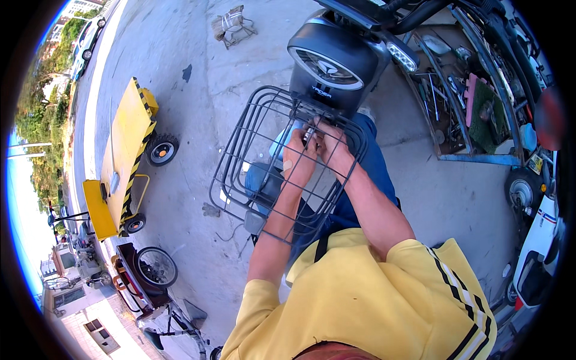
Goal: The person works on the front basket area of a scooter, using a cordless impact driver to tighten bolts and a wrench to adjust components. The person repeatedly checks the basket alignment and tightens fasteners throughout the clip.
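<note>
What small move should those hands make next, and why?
Perhaps a slight turn of the right hand while the left hand steadies: they meet around something small and shiny where the wire basket adjoins the scooter's front; fingers hide details.

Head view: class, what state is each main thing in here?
Left hand: fingers bent.
Right hand: fingers bent, close to the left hand.
Scooter: front facing the person.
Wire basket: at the scooter's front; fastening unclear.
Scooter lamp: lit or unlit, cannot tell.
Tool rack: uncovered, holding tools.
Yellow cart: standing on its wheels.
</note>
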The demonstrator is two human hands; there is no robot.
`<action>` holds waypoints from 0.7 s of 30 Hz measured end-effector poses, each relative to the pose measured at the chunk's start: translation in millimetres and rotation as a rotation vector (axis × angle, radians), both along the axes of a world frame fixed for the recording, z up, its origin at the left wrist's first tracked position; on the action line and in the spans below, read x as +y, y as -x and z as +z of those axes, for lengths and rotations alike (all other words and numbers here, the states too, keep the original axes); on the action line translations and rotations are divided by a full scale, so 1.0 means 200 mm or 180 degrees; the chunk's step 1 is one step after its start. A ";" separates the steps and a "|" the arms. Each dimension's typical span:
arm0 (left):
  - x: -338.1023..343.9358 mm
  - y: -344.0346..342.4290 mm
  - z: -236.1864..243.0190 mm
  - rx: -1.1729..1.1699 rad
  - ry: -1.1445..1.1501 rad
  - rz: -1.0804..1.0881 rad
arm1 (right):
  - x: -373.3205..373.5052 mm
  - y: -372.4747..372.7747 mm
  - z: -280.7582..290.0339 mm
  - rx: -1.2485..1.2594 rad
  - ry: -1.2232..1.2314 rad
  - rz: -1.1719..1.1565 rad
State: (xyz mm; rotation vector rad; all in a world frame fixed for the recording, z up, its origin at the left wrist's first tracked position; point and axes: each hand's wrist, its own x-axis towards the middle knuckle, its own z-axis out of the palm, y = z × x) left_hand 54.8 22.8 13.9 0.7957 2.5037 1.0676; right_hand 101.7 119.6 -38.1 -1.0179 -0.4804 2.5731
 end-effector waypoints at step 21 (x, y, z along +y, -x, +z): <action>-0.06 0.05 -0.14 -0.1549 -0.0347 0.0316 | 0.00 0.00 0.09 -0.0039 0.0284 0.0078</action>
